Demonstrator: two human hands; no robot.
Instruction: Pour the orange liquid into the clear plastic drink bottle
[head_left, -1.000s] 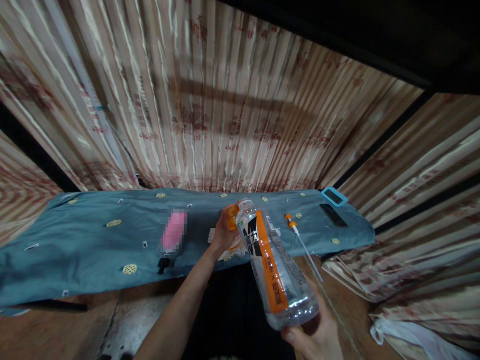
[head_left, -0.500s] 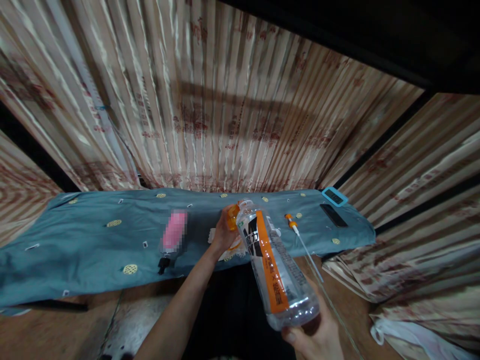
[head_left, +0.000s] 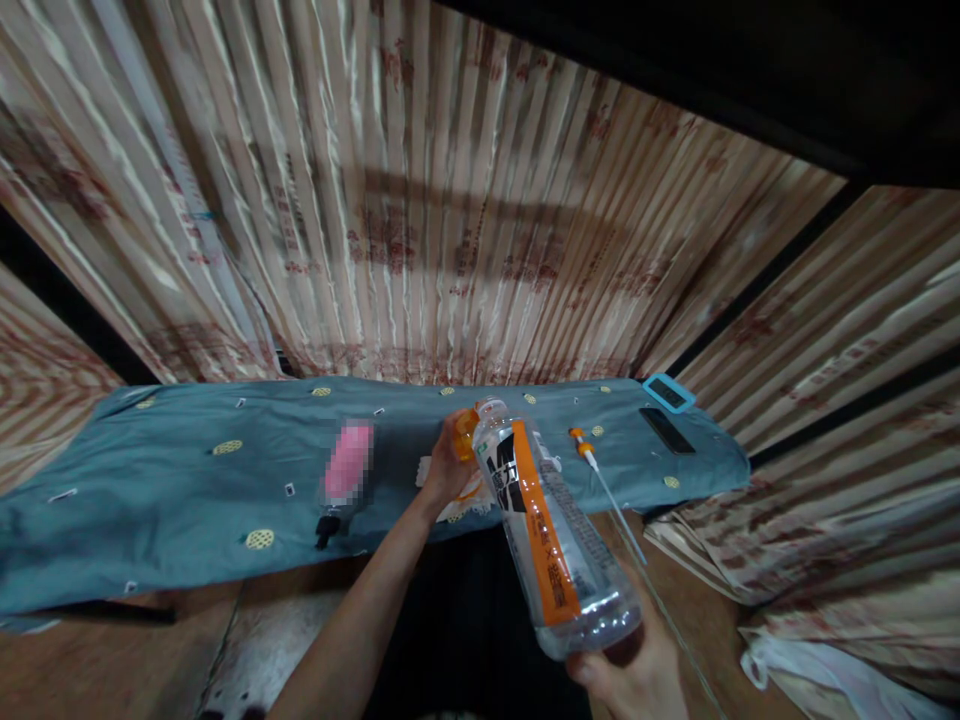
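My left hand (head_left: 448, 462) is closed around a small translucent orange bottle (head_left: 466, 434), mostly hidden by my fingers. My right hand (head_left: 630, 665) grips the base of a large clear plastic drink bottle (head_left: 551, 540) with an orange and silver label. The drink bottle is tilted, its neck pointing away from me and meeting the top of the orange one; whether liquid passes between them cannot be made out. Under my left hand lies a white lacy cloth or paper (head_left: 465, 505). To the right rests a pump head (head_left: 581, 446) with an orange collar and long clear tube.
A blue-green cloth with pineapple prints covers the narrow table (head_left: 187, 500). On it lie a pink, blurred bottle (head_left: 349, 465) with a black top, a dark phone (head_left: 667, 430) and a blue-framed digital display (head_left: 669, 394). Curtains (head_left: 465, 200) hang behind and at the sides.
The drink bottle's base and my right hand have shifted very slightly to the right. My left hand and the things on the table stay where they were.
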